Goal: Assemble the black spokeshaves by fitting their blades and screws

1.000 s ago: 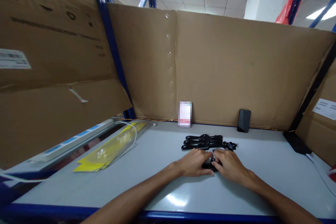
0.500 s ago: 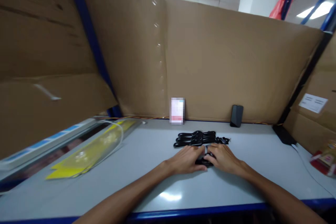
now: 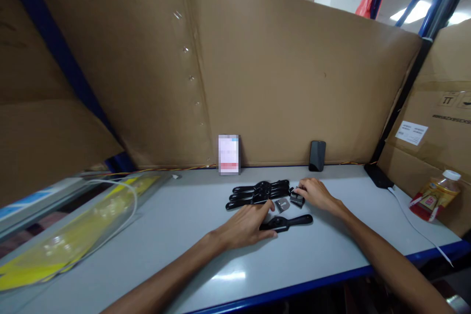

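Observation:
A black spokeshave (image 3: 282, 224) lies flat near the middle of the table. My left hand (image 3: 246, 223) is closed over its left end, index finger and thumb on either side, hiding that handle. Just behind its body sits a loose grey slotted blade (image 3: 282, 205). My right hand (image 3: 315, 193) reaches to a small cluster of dark metal parts (image 3: 297, 199), its fingertips pinched together at the cluster's far side. What those fingers hold is too small to make out. Several more black spokeshaves (image 3: 259, 193) lie in a row behind my left hand.
A pixelated upright screen (image 3: 228, 155) and a dark phone (image 3: 317, 156) lean against the cardboard wall (image 3: 265, 68). Yellow packaging in clear plastic (image 3: 66, 245) and a power strip (image 3: 29, 201) lie left. On the right are a bottle (image 3: 436, 196) and a white cable (image 3: 415, 223).
My hands were together over the spokeshave. Now my right hand has moved away, back and right, to the small metal parts. The spokeshave and grey blade have come into sight. The view turned right.

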The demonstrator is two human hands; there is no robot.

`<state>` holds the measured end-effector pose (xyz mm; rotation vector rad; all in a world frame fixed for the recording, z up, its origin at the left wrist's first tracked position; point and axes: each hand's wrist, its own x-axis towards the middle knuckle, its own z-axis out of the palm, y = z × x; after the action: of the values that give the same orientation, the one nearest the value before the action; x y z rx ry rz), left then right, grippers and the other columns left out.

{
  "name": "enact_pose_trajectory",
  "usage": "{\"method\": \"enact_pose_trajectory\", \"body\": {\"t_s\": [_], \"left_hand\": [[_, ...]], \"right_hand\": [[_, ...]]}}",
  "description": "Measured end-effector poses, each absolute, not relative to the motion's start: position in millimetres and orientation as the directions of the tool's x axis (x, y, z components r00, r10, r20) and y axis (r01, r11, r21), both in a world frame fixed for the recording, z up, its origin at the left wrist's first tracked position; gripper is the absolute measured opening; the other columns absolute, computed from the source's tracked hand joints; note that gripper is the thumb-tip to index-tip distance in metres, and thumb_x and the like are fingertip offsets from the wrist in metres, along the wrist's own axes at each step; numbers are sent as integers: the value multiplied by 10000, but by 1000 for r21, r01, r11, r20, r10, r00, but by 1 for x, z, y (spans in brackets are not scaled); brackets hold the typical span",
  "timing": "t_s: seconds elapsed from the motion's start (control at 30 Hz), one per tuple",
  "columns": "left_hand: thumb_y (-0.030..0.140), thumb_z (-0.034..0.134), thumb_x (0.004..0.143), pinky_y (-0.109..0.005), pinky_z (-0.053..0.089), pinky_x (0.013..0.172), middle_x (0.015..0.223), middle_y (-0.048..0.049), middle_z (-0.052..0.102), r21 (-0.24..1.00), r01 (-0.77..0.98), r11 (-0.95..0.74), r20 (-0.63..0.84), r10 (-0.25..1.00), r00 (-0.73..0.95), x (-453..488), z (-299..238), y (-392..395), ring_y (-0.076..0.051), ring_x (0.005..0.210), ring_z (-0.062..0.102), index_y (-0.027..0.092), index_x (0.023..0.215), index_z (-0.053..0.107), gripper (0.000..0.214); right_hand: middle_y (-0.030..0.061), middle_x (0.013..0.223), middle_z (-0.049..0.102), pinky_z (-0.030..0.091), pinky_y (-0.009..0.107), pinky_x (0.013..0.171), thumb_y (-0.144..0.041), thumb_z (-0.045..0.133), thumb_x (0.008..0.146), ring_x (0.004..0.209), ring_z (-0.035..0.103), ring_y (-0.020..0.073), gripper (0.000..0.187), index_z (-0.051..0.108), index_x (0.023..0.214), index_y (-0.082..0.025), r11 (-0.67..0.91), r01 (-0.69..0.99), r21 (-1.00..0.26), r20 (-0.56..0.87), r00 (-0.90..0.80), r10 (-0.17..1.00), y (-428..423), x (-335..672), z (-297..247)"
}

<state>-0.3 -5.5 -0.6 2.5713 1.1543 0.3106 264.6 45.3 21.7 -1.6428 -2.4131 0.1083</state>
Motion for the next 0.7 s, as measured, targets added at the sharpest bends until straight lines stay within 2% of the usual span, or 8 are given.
{"method": "enact_pose_trajectory", "body": {"t_s": [0.17, 0.3, 0.4, 0.7], "left_hand": [[488, 657, 884, -334, 393, 696, 852, -26, 662, 331, 698, -635, 42, 749, 661, 1, 4, -9, -246, 786, 618, 198, 1169, 517, 429], [478, 657, 881, -348, 417, 706, 834, -30, 658, 339, 683, -647, 67, 741, 668, 0, 4, -10, -244, 772, 623, 196, 1170, 536, 421], [484, 650, 886, -350, 429, 702, 841, -36, 661, 342, 669, -659, 88, 732, 676, -1, 2, -9, -245, 772, 625, 198, 1159, 547, 409], [491, 591, 940, -337, 418, 710, 924, -47, 672, 253, 694, -674, 42, 724, 688, -6, -3, -7, -248, 809, 621, 215, 1180, 557, 368]], "right_hand": [[82, 992, 762, 361, 262, 700, -344, 589, 999, 899, 683, 206, 221, 749, 943, -203, 407, 904, -128, 101, -396, 913, 43, 261, 17], [77, 977, 763, 366, 254, 706, -287, 615, 978, 886, 682, 198, 155, 741, 976, -196, 439, 882, -169, 134, -421, 897, 44, 260, 17], [74, 927, 760, 371, 247, 704, -230, 617, 961, 856, 676, 189, 133, 738, 983, -179, 404, 887, -222, 135, -382, 914, 52, 269, 19], [91, 977, 785, 388, 238, 687, -193, 661, 897, 912, 700, 206, 134, 793, 905, -177, 282, 932, -227, 59, -276, 959, 73, 305, 23]]}}
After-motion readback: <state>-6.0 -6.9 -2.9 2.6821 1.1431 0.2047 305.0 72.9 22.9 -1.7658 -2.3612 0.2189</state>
